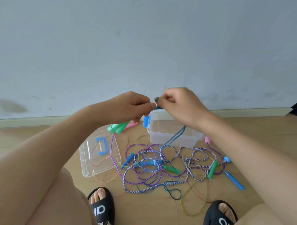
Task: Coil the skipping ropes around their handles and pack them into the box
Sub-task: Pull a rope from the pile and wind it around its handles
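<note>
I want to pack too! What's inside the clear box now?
The clear box looks empty inside, no coiled ropes yet. A teal cord hangs in front of it from the right hand. The hands cover its back edge, so that part stays hidden.

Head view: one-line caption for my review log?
Both hands hold a teal rope above the open box, other ropes tangled below.

Wood-plank floor (152, 219) — on it a clear box (174, 136), its lid (100, 155), tangled skipping ropes (167, 168).

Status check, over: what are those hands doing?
Left hand grips green handles. Right hand pinches teal rope. Box empty. Tangled ropes ahead.
</note>
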Demonstrator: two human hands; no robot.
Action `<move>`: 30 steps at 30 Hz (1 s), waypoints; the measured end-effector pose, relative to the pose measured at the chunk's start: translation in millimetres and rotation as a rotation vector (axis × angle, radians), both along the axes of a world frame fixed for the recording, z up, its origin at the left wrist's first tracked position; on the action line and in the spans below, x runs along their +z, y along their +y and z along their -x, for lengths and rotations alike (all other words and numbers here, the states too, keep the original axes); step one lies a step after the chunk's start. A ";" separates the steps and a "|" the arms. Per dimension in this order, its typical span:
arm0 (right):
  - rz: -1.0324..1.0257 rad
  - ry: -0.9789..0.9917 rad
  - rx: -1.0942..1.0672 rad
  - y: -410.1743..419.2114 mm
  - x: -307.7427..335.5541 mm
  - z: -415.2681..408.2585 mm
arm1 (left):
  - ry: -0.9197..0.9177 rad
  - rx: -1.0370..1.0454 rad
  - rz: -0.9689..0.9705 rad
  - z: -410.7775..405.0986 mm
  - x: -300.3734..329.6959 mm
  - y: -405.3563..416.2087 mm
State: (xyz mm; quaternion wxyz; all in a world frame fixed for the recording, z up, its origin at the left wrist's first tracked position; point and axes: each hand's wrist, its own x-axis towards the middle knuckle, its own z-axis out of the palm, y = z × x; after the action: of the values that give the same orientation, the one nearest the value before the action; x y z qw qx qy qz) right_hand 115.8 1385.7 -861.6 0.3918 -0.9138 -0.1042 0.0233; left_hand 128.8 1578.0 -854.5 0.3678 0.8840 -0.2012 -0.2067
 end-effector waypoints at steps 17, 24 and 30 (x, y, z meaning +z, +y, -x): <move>-0.184 0.401 0.087 -6.2 5.7 9.3 | 0.174 -0.075 0.101 8.5 0.6 -16.1; -0.209 0.300 0.016 -22.1 7.6 1.8 | 0.144 -0.147 -0.109 7.1 1.9 -7.1; -0.196 0.275 -0.032 -34.4 9.2 1.2 | 0.191 -0.156 -0.142 6.1 1.1 -2.3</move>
State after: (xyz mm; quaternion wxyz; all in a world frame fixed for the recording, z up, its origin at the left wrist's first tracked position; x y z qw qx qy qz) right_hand 114.6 1351.3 -852.4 0.4901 -0.8609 -0.0367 0.1315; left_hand 122.7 1575.8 -853.4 0.3047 0.8658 -0.2184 -0.3315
